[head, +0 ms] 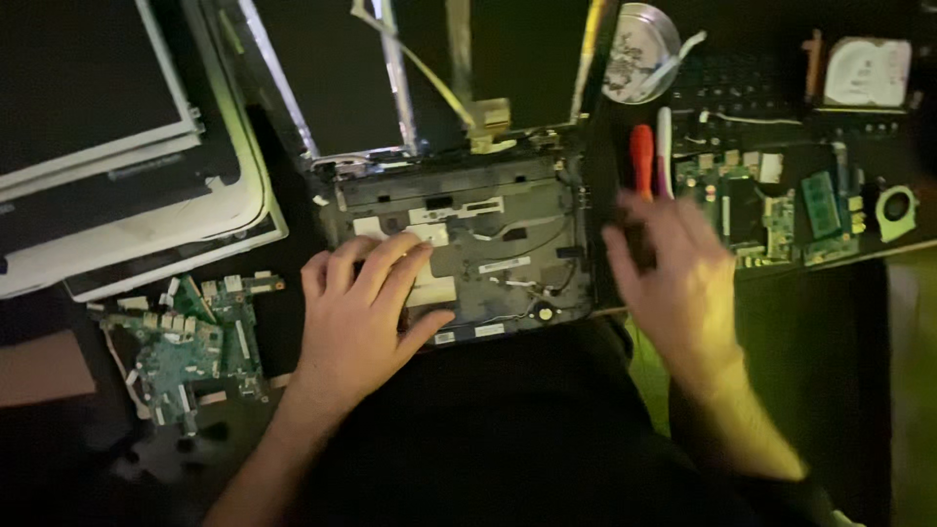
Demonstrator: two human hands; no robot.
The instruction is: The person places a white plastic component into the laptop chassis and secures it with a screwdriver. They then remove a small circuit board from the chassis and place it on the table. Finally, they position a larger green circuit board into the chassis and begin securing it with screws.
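Note:
A stripped laptop base (498,239) lies open in front of me, its grey inner frame, cables and stickers exposed. My left hand (361,307) rests flat on its near left part, fingers spread, holding nothing. My right hand (673,268) hovers blurred at the base's right edge, fingers apart and empty, just below a red-handled screwdriver (640,156) and a white pen-like tool (665,146). The laptop's bare lid frame (400,88) stands up behind the base.
A green circuit board (190,342) lies at the left. Detached screen panels (107,156) are stacked at the upper left. To the right sit another green board (771,210), a small fan (895,210), a hard drive (867,70) and a round tin (636,49).

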